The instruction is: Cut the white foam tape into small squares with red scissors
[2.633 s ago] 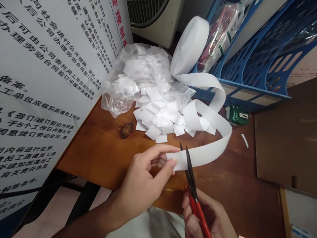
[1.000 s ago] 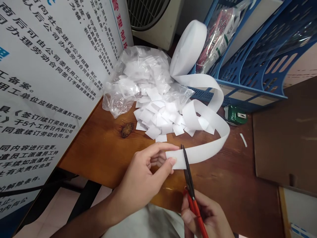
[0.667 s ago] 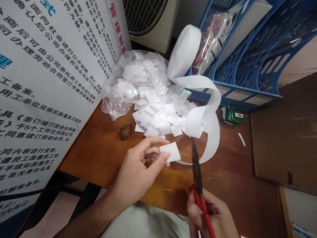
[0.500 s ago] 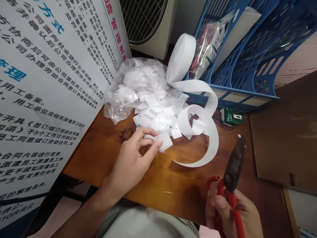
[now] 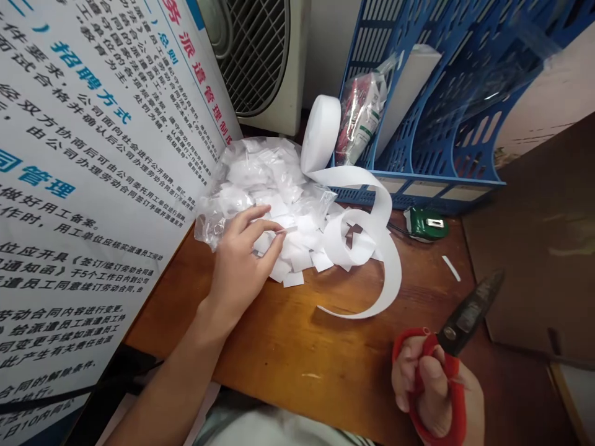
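Observation:
My left hand reaches over the heap of cut white pieces and pinches one small white piece between thumb and fingers. My right hand grips red-handled scissors with the dark blades closed, held off to the right above the wooden table. A white tape roll leans against the blue rack, and its loose strip curls down across the table between my hands.
A clear plastic bag holding more white pieces lies behind the heap. A printed board stands along the left. Blue file racks and a fan sit at the back. A green tape measure lies right of the strip.
The scissors cut a piece off the strip. My left hand carried that piece up to the heap, while my right hand drew the scissors away to the right. The strip's end sprang back.

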Demonstrator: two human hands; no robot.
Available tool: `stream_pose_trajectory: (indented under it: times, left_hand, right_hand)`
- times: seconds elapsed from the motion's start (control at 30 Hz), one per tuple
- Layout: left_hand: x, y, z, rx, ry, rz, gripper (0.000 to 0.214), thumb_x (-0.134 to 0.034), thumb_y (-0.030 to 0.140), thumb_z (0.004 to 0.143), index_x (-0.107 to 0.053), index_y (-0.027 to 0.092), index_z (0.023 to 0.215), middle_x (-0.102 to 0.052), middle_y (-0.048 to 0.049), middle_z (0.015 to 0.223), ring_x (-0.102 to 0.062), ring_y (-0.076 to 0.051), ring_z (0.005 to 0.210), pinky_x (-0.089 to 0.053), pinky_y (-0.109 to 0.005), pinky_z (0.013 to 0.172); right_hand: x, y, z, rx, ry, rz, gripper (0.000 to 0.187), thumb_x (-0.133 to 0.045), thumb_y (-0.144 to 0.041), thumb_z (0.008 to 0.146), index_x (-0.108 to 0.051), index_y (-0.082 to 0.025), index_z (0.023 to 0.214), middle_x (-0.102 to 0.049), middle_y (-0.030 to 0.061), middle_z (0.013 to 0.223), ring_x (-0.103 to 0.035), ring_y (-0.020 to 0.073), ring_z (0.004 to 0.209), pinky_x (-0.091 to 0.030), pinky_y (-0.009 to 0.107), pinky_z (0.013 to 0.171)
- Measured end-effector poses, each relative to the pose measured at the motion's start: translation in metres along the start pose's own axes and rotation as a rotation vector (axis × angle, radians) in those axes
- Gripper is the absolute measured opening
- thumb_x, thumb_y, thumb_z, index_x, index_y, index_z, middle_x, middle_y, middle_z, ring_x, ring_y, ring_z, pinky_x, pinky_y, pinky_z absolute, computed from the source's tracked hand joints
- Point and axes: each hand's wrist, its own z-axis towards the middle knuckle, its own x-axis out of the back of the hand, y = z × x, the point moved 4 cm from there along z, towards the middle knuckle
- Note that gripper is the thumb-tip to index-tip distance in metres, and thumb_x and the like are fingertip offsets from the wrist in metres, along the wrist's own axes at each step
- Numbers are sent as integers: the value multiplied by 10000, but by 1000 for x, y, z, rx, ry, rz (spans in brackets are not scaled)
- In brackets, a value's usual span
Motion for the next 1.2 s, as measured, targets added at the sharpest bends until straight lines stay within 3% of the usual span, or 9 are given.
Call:
stream_pose_trajectory:
  times: [0.17,0.3,0.37,0.47,0.57,0.63,0.73,0.97,1.2]
  left_hand:
    - [10,11,-12,-33,-147,-141,96,-711,137,931,-724,201,1001,-773,9,939,-719,-145,841,-565,-237,793]
    - [8,26,-33,-44,-485,-297,106,-695,137,933,-731,231,969,-754,10,920,-710,-146,842,-557,-247,807]
    - [1,32,-46,-39,-661,-342,117,-686,149,930,-751,245,943,-723,-26,1069,-703,-177,995,-545,-288,929]
    - [-11,34,-59,-23,-756,-354,101,-700,181,914,-763,259,920,-582,-34,1462,-574,-237,1332,-443,-352,1130]
    - [-28,32,-64,-12,-785,-358,103,-676,174,919,-752,244,921,-630,-44,1453,-590,-256,1330,-434,-392,1130]
    - [-36,31,-63,18,-760,-371,110,-666,140,903,-737,224,900,-777,-50,1155,-681,-261,1169,-475,-406,1055]
    - [-41,33,-65,107,-721,-406,124,-627,132,932,-720,205,894,-792,-23,913,-732,-210,898,-543,-334,856]
    - [-45,38,-86,611,-706,-792,90,-733,263,908,-693,184,894,-736,-23,824,-667,-163,762,-508,-259,709]
    - [-47,38,-94,677,-733,-852,115,-742,263,901,-667,178,884,-710,-13,792,-645,-147,744,-486,-246,698]
  right_hand:
    - [-7,-7,5,-16,45,49,368,-686,-558,891,-633,-203,808,-499,-48,498,-428,86,291,-319,191,278]
    - [-13,-9,6,-45,66,89,381,-717,-576,859,-626,-211,802,-476,-60,492,-408,56,290,-299,139,287]
    - [-13,-8,5,-52,72,89,372,-728,-562,859,-615,-212,799,-477,-61,501,-406,52,296,-299,132,293]
    - [-14,-7,5,-50,73,89,360,-730,-546,864,-615,-210,806,-480,-60,512,-400,51,304,-301,135,294]
    - [-13,-7,4,-44,69,81,368,-723,-555,863,-613,-207,814,-484,-58,523,-402,50,312,-288,137,305]
    - [-12,-7,3,-41,66,71,373,-720,-556,867,-606,-206,811,-484,-57,529,-402,54,318,-278,144,309]
    - [-13,-9,1,-38,66,41,346,-733,-508,877,-592,-204,791,-506,-46,562,-429,71,353,-300,169,325]
    - [-41,-30,-13,-41,293,-180,392,-859,-423,795,-535,-208,742,-618,-18,584,-504,94,399,-418,213,393]
    - [-59,-26,-14,-104,336,-104,437,-898,-428,744,-521,-216,811,-639,-47,618,-471,58,376,-409,166,371]
